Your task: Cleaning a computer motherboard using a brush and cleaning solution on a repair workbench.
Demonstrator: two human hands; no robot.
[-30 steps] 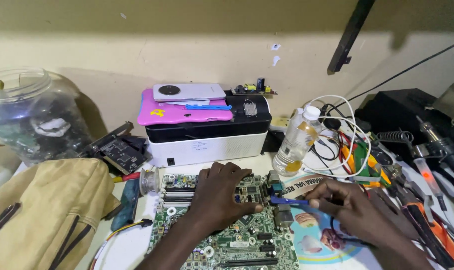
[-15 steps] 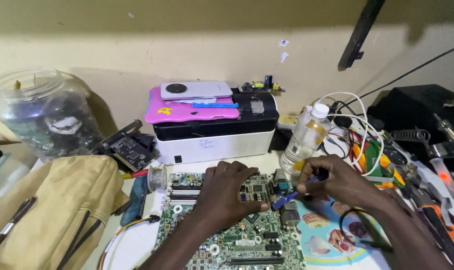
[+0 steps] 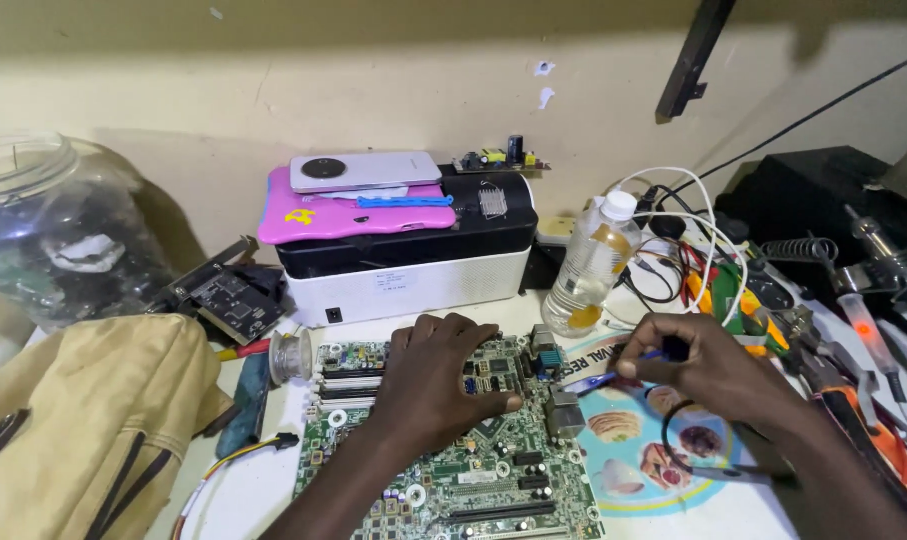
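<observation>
Pressing down flat on the green motherboard (image 3: pixel 453 470) at 6 o'clock with the left hand (image 3: pixel 438 385), fingers spread, hiding the middle of it. Pinching a blue-handled tool (image 3: pixel 623 370) in the right hand (image 3: pixel 718 375), tip blurry, sitting just off the board's 3 o'clock edge. Counting one board, one tool, one plastic bottle (image 3: pixel 591 265) at 1 o'clock. Getting lifted slightly higher than half a second ago, that right hand.

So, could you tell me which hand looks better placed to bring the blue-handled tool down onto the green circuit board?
The right hand, probably: its fingers already pinch the blue-handled tool, tip hovering by the green circuit board edge. The left hand lies flat on the board, steadying it.
</observation>
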